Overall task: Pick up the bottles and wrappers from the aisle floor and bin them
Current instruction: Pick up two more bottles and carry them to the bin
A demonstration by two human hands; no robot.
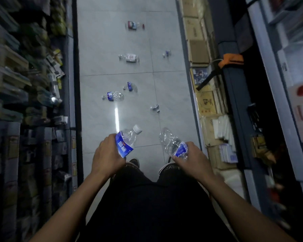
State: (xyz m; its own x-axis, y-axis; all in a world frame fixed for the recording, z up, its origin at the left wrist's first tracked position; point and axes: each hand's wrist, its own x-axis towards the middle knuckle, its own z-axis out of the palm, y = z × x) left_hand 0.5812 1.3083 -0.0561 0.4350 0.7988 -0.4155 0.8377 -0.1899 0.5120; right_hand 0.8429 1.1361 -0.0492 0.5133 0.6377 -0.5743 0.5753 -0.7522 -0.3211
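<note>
Step in hand: collection, part way through. Person stands in a narrow shop aisle, both hands loaded, no bin in view.

Left hand [107,154]: fingers curled round a clear bottle with blue label [127,139], white cap on, pointing up and away from the body. Right hand [193,157]: fingers wrapped round the labelled end of a crushed clear bottle [172,144], its crumpled end pointing forward. Both are held above the floor [98,49], just ahead of the shoes [135,162].

Count, floor litter still lying:
- Blue-labelled bottles: 2, near each other mid-aisle, one at [113,96], one at [130,86].
- White-labelled bottle: 1, farther up [129,58].
- Red-and-blue item at the far end [133,25]: 1, possibly a bottle or a wrapper; motion blur prevents a call.
- Small crumpled pieces: 2, one toward the right shelving [166,53], one nearer [155,107]. Probably wrappers or squashed plastic.
Total on floor: 6. In hand: 2 bottles.

Surroundings: stocked shelves on the left [24,75], stacked cartons along the right [198,49].

Judgement on next move: neither hand has a free grip, so either the two bottles go to the bin first, or one bottle gets tucked beside the other to free a hand. The nearest target is the small crumpled piece to the right front; it calls for a bend and a fingertip pinch.
</note>
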